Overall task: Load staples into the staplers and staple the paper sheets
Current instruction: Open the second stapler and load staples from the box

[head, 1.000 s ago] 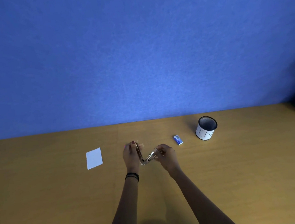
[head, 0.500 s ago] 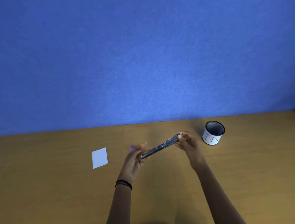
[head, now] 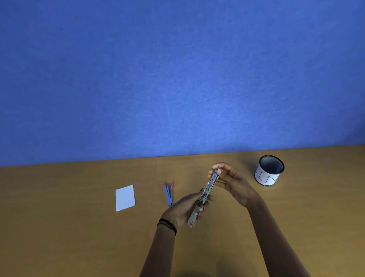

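A long metal stapler (head: 204,196), swung out flat and straight, is held above the wooden desk (head: 76,245) between both hands. My left hand (head: 183,210) grips its lower half. My right hand (head: 233,182) pinches its upper end with the fingertips. A white stack of paper sheets (head: 125,197) lies flat on the desk to the left. Between the paper and my left hand lies a small blue and pink stapler (head: 168,193). The blue staple box seen earlier is hidden now.
A black mesh cup with a white label (head: 268,171) stands on the desk to the right of my right hand. A blue wall (head: 172,73) rises straight behind the desk's far edge.
The stapler went from a folded V to fully opened out straight, then tilted steeper. My hands moved apart along it. The view shifted, and the blue and pink stapler came into sight.
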`<state>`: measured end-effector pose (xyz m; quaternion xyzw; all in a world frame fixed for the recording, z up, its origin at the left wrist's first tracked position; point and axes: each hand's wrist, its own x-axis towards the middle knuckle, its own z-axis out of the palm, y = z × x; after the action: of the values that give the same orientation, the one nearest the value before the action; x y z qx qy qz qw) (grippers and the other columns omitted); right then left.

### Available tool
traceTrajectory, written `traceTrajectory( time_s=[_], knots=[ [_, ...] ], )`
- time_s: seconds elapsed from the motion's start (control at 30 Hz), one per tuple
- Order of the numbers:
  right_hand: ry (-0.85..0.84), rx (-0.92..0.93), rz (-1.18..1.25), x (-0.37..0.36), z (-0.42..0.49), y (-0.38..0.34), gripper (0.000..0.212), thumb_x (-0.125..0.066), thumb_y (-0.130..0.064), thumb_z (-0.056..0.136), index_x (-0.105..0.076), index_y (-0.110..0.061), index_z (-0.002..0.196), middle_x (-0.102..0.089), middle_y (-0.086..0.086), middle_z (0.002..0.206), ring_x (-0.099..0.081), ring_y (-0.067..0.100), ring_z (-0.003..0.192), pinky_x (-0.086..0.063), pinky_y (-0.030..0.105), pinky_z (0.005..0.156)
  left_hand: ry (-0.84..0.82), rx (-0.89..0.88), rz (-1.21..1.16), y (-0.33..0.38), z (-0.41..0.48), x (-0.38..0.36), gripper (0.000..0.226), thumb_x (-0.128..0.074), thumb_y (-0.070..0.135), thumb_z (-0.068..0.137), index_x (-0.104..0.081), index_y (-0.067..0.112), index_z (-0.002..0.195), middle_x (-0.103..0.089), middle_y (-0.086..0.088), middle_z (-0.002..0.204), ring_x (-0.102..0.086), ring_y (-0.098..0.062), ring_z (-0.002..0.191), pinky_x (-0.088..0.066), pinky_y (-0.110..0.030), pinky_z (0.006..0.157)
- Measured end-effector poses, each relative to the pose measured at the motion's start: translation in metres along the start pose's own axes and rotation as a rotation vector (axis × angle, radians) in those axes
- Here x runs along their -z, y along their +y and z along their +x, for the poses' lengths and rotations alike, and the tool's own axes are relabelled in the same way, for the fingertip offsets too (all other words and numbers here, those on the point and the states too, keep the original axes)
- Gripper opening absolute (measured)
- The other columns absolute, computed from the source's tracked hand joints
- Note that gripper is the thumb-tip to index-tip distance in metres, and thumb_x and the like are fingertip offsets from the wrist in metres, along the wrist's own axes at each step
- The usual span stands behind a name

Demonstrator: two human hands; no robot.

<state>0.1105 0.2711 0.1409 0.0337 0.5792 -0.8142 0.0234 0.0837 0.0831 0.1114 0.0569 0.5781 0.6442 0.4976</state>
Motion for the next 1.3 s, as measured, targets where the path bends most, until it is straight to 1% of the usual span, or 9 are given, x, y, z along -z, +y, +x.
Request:
traceTrajectory(
  time_s=[0.17,0.27,0.37,0.53,0.77,0.87,1.0,1.17,1.3],
  knots=[
    [0.135,-0.051,0.020,-0.014,0.012,0.005,0.025,-0.039,-0.005,0.098,-0.049,-0.007,0.120,-0.065,0.010,0.097,-0.067,0.020,0.089,-0.057,0.026,0.072,0.068,-0.054,-0.115,0.001,0.010,-0.008,0.046,-0.032,0.049,0.099,-0.064,0.016,0.099,-0.038,0.010,0.058,-0.029,-0.003,0.042,-0.027,-0.014,0.038],
    [0.211,-0.107,0.082,-0.026,0.017,0.013,0.021,-0.042,-0.009,0.098,-0.053,-0.012,0.115,-0.066,0.012,0.099,-0.066,0.024,0.085,-0.050,0.027,0.052,0.117,-0.095,-0.154,-0.001,0.013,-0.012,0.044,-0.030,0.047,0.100,-0.058,0.014,0.097,-0.039,0.009,0.056,-0.027,-0.003,0.040,-0.024,-0.015,0.037],
    [0.328,-0.154,0.148,-0.037,0.023,0.021,0.018,-0.046,-0.011,0.096,-0.059,-0.018,0.107,-0.070,0.010,0.096,-0.068,0.021,0.073,-0.044,0.024,0.046,0.144,-0.132,-0.162,-0.003,0.016,-0.014,0.037,-0.032,0.042,0.100,-0.055,0.015,0.092,-0.039,0.006,0.057,-0.024,-0.004,0.038,-0.020,-0.015,0.037],
    [0.376,-0.196,0.333,-0.044,0.031,0.025,0.020,-0.050,-0.008,0.091,-0.062,-0.021,0.100,-0.074,0.003,0.089,-0.069,0.018,0.074,-0.053,0.026,0.057,0.203,-0.163,-0.110,-0.006,0.022,-0.013,0.027,-0.036,0.035,0.098,-0.048,0.016,0.082,-0.043,0.008,0.058,-0.023,-0.004,0.039,-0.021,-0.016,0.037],
    [0.440,-0.280,0.334,-0.048,0.037,0.027,0.031,-0.037,-0.001,0.088,-0.058,-0.018,0.103,-0.073,-0.003,0.092,-0.066,0.015,0.089,-0.043,0.030,0.063,0.248,-0.171,-0.111,-0.012,0.027,-0.012,0.021,-0.036,0.028,0.098,-0.045,0.012,0.088,-0.040,0.005,0.061,-0.023,-0.004,0.040,-0.021,-0.016,0.038],
    [0.460,-0.323,0.339,-0.050,0.037,0.033,0.037,-0.030,0.002,0.085,-0.055,-0.010,0.109,-0.070,0.001,0.096,-0.063,0.019,0.097,-0.044,0.030,0.068,0.266,-0.158,-0.112,-0.014,0.028,-0.013,0.025,-0.038,0.028,0.099,-0.045,0.015,0.079,-0.040,0.007,0.058,-0.024,-0.004,0.040,-0.021,-0.016,0.038],
    [0.429,-0.375,0.360,-0.050,0.037,0.040,0.035,-0.030,0.006,0.080,-0.055,-0.009,0.098,-0.067,0.004,0.104,-0.058,0.021,0.106,-0.043,0.029,0.068,0.309,-0.138,-0.135,-0.016,0.031,-0.013,0.030,-0.038,0.029,0.100,-0.045,0.017,0.074,-0.038,0.007,0.055,-0.024,-0.003,0.039,-0.018,-0.017,0.040],
    [0.506,-0.392,0.355,-0.048,0.037,0.045,0.039,-0.036,0.005,0.083,-0.048,-0.013,0.116,-0.068,0.010,0.110,-0.060,0.018,0.086,-0.042,0.028,0.062,0.344,-0.132,-0.170,-0.019,0.033,-0.015,0.037,-0.033,0.033,0.102,-0.047,0.016,0.072,-0.037,0.007,0.054,-0.024,-0.003,0.038,-0.017,-0.018,0.040],
    [0.641,-0.386,0.393,-0.050,0.036,0.047,0.027,-0.044,0.000,0.087,-0.040,-0.025,0.096,-0.067,0.012,0.088,-0.060,0.017,0.068,-0.042,0.028,0.057,0.370,-0.111,-0.199,-0.019,0.035,-0.019,0.039,-0.033,0.034,0.102,-0.049,0.015,0.072,-0.036,0.006,0.053,-0.026,-0.003,0.038,-0.019,-0.017,0.039]
  ],
)
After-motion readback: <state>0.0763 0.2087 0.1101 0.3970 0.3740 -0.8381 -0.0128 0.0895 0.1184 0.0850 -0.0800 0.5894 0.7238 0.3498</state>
